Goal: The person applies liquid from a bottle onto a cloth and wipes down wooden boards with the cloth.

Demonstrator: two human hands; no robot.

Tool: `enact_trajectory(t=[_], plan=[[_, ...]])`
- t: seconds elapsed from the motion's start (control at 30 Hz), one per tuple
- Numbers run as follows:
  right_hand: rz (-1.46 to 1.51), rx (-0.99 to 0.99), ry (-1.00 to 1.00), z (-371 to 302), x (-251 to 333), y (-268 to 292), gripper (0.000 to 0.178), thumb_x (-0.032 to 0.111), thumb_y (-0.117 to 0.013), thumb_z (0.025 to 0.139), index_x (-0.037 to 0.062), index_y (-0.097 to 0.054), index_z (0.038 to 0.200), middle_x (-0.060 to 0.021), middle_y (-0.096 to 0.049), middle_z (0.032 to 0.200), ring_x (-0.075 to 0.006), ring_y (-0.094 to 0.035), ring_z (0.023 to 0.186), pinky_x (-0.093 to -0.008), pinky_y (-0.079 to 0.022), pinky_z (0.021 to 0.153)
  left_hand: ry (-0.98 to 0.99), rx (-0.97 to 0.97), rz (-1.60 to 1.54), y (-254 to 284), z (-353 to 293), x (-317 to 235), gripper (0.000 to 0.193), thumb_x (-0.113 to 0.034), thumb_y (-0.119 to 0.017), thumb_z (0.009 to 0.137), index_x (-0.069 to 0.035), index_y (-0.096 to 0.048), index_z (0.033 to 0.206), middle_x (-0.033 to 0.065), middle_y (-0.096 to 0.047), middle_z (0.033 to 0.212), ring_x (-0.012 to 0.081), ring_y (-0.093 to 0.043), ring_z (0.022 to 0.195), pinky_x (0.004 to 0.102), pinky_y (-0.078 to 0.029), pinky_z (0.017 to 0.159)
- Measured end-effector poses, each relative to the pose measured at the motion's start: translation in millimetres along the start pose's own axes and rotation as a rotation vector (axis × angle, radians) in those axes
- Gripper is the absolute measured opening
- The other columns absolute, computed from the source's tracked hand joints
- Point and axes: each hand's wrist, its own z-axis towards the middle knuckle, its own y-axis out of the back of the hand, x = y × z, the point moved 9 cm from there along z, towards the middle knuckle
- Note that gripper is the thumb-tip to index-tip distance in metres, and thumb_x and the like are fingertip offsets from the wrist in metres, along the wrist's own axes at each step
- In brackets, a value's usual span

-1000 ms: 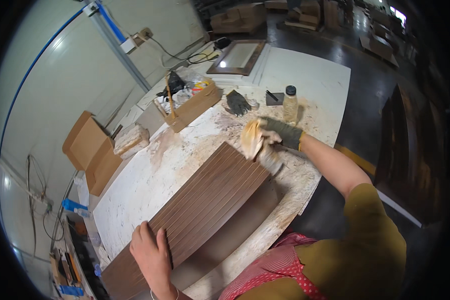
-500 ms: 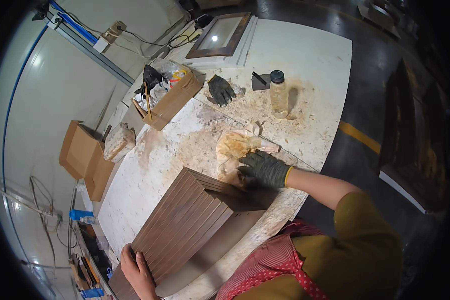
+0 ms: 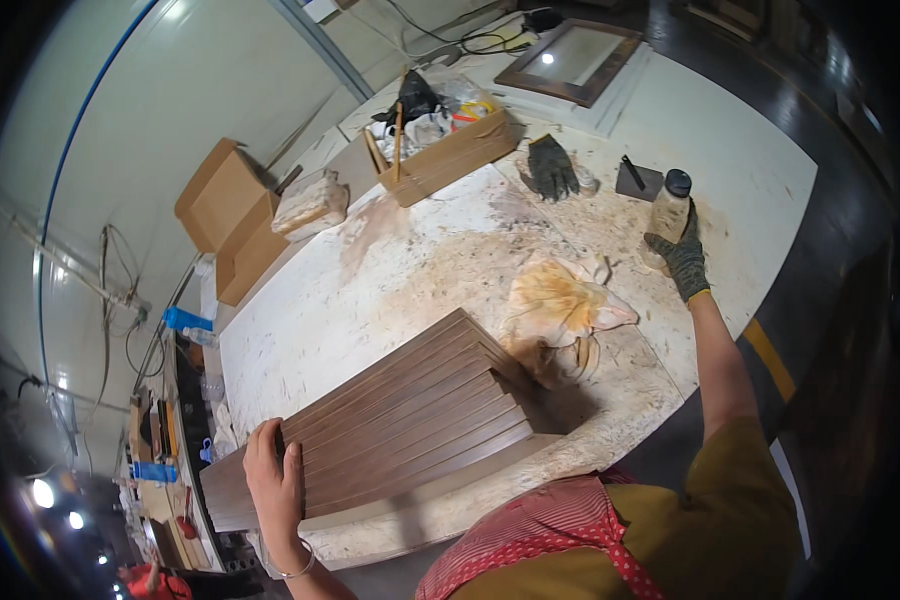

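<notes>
Right hand (image 3: 682, 262), in a dark knit work glove with yellow cuff, is closed round the lower part of a clear bottle with black cap (image 3: 667, 215); thumb on the near-left side, fingers up the right. Bottle is upright or close to it, at the right side of the white worktable (image 3: 760, 150). Can't tell if its base is touching.

Left hand (image 3: 273, 475), bare, lies on the left part of the stack of brown wood-grain boards (image 3: 400, 410), fingers loosely curled, thumb apart. Can't tell if I'm pinching any board or just steadying. Stack runs along my edge of the table, right-hand end stepped.

In between: yellow-stained rag (image 3: 555, 300), crumpled, right on the line from stack to bottle. Its brownish lower folds crowd the stepped end; can't tell if they touch.

Just left of the bottle: dark square pad (image 3: 627, 183) with a slim black tool (image 3: 634, 172) on it. Further left, spare dark glove (image 3: 550, 168), lying flat.

Far side: cardboard tray (image 3: 445, 170) full of bags and cloths, sticks poking up; glass-paned brown frame (image 3: 523, 78) behind. Left: plastic-wrapped block (image 3: 310, 205) beside an open carton (image 3: 220, 195). Tabletop's stained and gritty mid-table.
</notes>
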Motion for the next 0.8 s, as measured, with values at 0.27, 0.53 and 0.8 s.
enact_trajectory(t=[0.27, 0.53, 0.8], plan=[[-0.397, 0.542, 0.103, -26.1, 86.7, -46.1, 0.052, 0.028, -0.07, 0.072, 0.0059, -0.055, 0.116, -0.017, -0.065, 0.095, -0.029, -0.064, 0.09, -0.0404, -0.05, 0.083, 0.028, 0.002, 0.033, 1.6, -4.1, 4.7, 0.039, -0.025, -0.052, 0.09, 0.0, -0.051, 0.12, 0.0187, -0.052, 0.121, 0.0352, -0.047, 0.114, 0.041, -0.034, 0.099], [-1.013, 1.022, 0.563, -102.0, 169.1, -82.9, 0.044, 0.026, -0.068, 0.069, 0.0073, -0.058, 0.108, -0.0164, -0.066, 0.084, -0.0341, -0.065, 0.078, -0.045, -0.051, 0.069, 0.039, 0.009, -0.006, -7.0, 9.8, 10.8, 0.04, -0.027, -0.049, 0.093, 0.0, -0.051, 0.122, 0.0176, -0.053, 0.123, 0.0351, -0.046, 0.116, 0.0409, -0.033, 0.1], [-1.156, 1.092, 0.691, -102.4, 194.5, -112.7, 0.039, 0.022, -0.062, 0.072, 0.0069, -0.061, 0.108, -0.0155, -0.066, 0.077, -0.033, -0.065, 0.071, -0.0446, -0.05, 0.062, 0.037, 0.019, 0.027, -3.1, 4.6, 7.2, 0.04, -0.028, -0.049, 0.094, 0.0, -0.051, 0.122, 0.0182, -0.052, 0.123, 0.036, -0.046, 0.115, 0.0411, -0.033, 0.099]])
